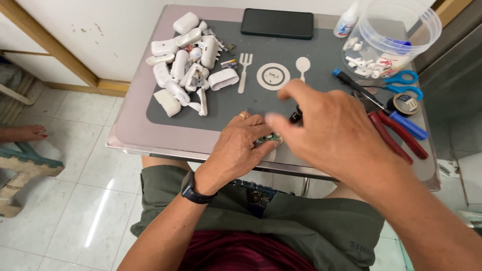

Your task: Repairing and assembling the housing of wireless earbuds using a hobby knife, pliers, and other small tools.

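Head view is showing the left hand (236,150) pinching a small green circuit board (270,138) at the near edge of the metal table (131,131), fingers curled closed on it. The right hand (331,135) is gripping a slim black-handled tool (295,116) above it, fingers blurred. A heap of glossy white plastic casings (188,62) is lying toward the far left corner of the matte grey mat (221,108).

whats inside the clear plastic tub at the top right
The tub holds small white earbud pieces and a white bottle with a blue cap. Anything beneath them is covered and cannot be made out.
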